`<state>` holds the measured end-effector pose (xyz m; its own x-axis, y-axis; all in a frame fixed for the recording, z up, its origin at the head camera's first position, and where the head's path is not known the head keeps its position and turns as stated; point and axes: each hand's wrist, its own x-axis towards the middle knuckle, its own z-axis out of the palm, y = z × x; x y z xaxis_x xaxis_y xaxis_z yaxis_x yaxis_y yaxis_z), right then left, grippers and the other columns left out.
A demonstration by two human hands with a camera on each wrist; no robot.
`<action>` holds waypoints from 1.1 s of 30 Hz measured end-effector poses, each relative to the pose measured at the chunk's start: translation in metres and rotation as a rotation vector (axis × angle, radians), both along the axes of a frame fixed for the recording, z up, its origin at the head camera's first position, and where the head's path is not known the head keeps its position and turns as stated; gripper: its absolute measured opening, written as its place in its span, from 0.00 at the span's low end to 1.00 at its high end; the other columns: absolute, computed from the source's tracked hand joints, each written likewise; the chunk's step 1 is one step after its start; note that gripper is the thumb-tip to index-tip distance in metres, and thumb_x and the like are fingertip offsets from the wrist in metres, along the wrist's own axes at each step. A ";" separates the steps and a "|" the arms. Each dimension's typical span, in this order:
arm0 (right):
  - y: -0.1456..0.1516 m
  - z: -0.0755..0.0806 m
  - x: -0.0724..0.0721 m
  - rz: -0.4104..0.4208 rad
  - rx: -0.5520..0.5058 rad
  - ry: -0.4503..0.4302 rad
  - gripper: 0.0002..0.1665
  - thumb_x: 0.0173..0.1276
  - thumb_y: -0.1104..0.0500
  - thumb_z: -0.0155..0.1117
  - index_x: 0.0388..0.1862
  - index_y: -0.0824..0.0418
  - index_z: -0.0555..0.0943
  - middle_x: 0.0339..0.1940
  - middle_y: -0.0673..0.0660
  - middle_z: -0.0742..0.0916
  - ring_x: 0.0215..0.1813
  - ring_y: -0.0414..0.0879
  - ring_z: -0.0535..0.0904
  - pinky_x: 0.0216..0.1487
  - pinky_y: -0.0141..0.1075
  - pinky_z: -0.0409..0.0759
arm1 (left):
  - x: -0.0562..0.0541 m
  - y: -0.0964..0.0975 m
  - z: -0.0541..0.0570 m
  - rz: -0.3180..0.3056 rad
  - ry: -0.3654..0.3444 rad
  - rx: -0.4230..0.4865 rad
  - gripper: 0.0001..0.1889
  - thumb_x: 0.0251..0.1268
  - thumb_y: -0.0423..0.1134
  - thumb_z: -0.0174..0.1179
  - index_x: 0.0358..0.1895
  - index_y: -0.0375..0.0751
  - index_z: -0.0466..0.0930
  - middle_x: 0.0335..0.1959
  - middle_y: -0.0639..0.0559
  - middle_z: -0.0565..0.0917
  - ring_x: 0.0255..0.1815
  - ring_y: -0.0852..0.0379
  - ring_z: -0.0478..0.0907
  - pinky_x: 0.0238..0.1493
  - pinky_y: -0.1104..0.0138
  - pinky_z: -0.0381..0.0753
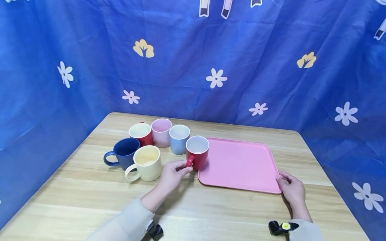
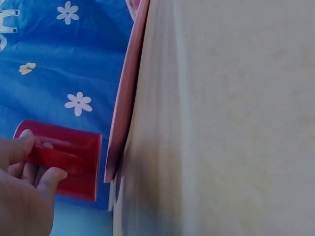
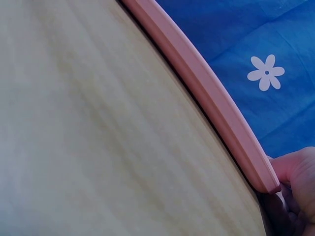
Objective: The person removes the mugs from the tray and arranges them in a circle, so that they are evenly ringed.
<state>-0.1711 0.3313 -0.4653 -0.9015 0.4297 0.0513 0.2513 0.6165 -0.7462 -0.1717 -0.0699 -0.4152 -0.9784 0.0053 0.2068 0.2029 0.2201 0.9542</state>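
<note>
My left hand grips a red mug with a white inside by its handle. The mug is upright and overlaps the left edge of the pink tray in the head view. From the left wrist, a gap shows between the mug's base and the tabletop. At the tray's near right corner, my right hand pinches the rim, thumb on top. In the right wrist view that hand holds the corner of the tray's rim, with some fingers hidden.
Left of the tray stand a light blue mug, a pink mug, another red mug, a dark blue mug and a cream mug. The wooden table backs onto a blue patterned cloth.
</note>
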 end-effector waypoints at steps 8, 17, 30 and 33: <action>0.001 -0.002 0.000 -0.005 0.001 -0.006 0.22 0.68 0.54 0.60 0.55 0.67 0.80 0.45 0.62 0.86 0.41 0.40 0.79 0.46 0.36 0.72 | 0.011 -0.010 -0.005 0.036 -0.064 0.053 0.10 0.53 0.21 0.64 0.40 0.25 0.84 0.31 0.39 0.85 0.27 0.60 0.78 0.31 0.70 0.80; 0.001 -0.002 0.000 -0.008 -0.006 -0.010 0.22 0.69 0.53 0.59 0.55 0.67 0.80 0.45 0.63 0.86 0.48 0.52 0.80 0.49 0.42 0.72 | 0.018 -0.018 -0.005 0.108 -0.069 0.044 0.11 0.53 0.23 0.66 0.41 0.27 0.85 0.34 0.39 0.85 0.27 0.63 0.76 0.28 0.73 0.78; 0.001 -0.001 0.000 -0.011 0.001 -0.012 0.21 0.68 0.55 0.59 0.54 0.67 0.80 0.44 0.62 0.86 0.38 0.34 0.77 0.42 0.32 0.73 | 0.019 -0.026 -0.013 0.220 -0.068 -0.001 0.12 0.50 0.24 0.69 0.40 0.29 0.85 0.32 0.41 0.85 0.26 0.62 0.75 0.27 0.74 0.75; 0.001 -0.001 0.000 -0.012 -0.001 -0.011 0.21 0.68 0.55 0.59 0.54 0.67 0.80 0.44 0.62 0.86 0.38 0.34 0.77 0.41 0.30 0.72 | 0.019 -0.026 -0.013 0.237 -0.071 0.007 0.13 0.49 0.24 0.69 0.41 0.28 0.85 0.32 0.41 0.85 0.27 0.62 0.75 0.28 0.75 0.75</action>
